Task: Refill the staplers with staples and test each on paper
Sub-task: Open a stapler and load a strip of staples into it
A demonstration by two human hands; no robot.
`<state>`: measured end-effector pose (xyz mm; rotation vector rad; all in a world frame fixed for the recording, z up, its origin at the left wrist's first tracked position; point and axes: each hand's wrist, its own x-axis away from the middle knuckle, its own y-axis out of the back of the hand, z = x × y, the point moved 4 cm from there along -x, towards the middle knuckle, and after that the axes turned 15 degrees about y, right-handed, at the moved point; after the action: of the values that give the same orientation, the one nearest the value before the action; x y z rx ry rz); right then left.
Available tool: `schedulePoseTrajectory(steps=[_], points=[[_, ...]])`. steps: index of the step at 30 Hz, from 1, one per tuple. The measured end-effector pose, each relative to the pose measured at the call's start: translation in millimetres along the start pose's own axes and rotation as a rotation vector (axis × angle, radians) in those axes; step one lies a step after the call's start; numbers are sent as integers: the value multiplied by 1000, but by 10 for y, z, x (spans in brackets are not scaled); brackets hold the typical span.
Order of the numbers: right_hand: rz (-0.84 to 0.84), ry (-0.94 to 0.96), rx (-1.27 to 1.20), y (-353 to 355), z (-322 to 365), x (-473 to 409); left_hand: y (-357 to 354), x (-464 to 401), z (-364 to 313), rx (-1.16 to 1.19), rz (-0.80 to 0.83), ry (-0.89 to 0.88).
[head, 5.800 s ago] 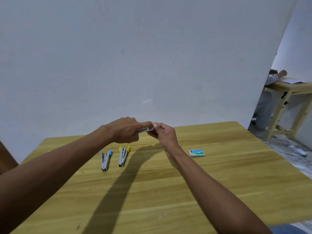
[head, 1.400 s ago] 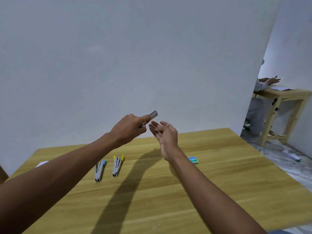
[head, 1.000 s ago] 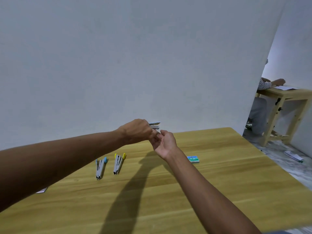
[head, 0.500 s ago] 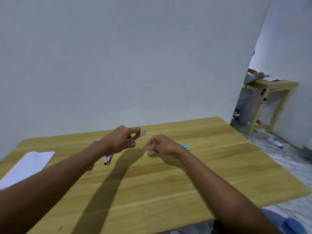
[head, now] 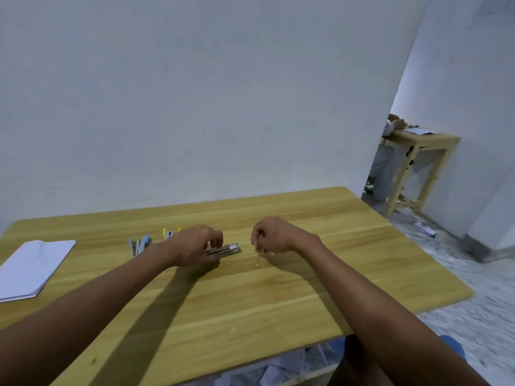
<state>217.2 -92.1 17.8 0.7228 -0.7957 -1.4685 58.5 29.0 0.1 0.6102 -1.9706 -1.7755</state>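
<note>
Head view showed the left hand [head: 195,246] low on the surface [head: 250,302], fingers curled round a grey stapler [head: 225,249] that lay flat on the wood, its metal nose poking out toward the right hand [head: 271,236]. Right hand hovered just right of that stapler, fingers curled in loosely; couldn't tell whether it pinched anything. A few pale specks [head: 263,254] lay below it, too small to identify. Two more staplers sat beyond the left hand: blue-tipped stapler [head: 139,245] to the left of the held one, yellow-tipped stapler [head: 170,233] just behind the knuckles, partly hidden. Both looked untouched and well apart from the paper pad [head: 33,267], which was far left of the grey stapler. No sheet under any stapler, no staple box in view. My read: first stapler was somewhere in the reload step, magazine state not visible, so can't confirm it was loaded. Left to do: test it on the pad, then refill and test the other two.
</note>
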Motion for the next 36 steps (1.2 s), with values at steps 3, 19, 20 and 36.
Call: schedulePoseTrajectory(steps=[3, 19, 20, 36], points=[[-206, -128, 13, 178, -263, 66, -35, -7, 14, -11, -52, 71], [-668, -407, -212, 139, -1053, 335, -319, -776, -1176, 570, -38, 151], [-670, -406, -226, 145, -1066, 325, -332, -820, -1208, 585, -53, 150], [-572, -241, 234, 361, -1181, 262, -354, -834, -1037, 662, -82, 94]])
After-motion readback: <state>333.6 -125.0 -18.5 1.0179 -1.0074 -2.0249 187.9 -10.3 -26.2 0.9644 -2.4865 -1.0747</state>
